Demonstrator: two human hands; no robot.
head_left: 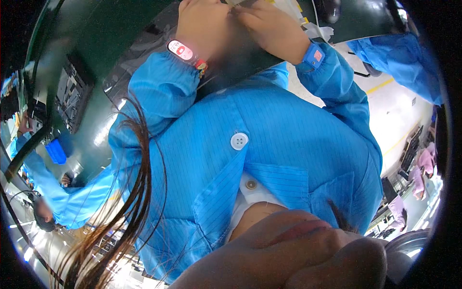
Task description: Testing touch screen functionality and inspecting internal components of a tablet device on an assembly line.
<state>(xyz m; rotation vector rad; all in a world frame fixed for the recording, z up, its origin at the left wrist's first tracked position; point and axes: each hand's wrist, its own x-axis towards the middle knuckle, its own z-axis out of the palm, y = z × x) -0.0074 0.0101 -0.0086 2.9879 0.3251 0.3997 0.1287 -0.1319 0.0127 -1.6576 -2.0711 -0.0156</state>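
My left hand, with a fitness band at its wrist, lies at the upper edge over a dark glossy sheet. Close beside it, my right hand wears a blue wrist strap. The two hands nearly meet, and their fingers are bent inward. Something small and dark shows at the right fingertips, too blurred to name. What my left fingers close on is hidden, as the picture's edge cuts them off.
On the dark green table sit a black device and a blue bin. White material with yellow marks and a rounded black object lie right of my hands. Blue-sleeved people are on both sides.
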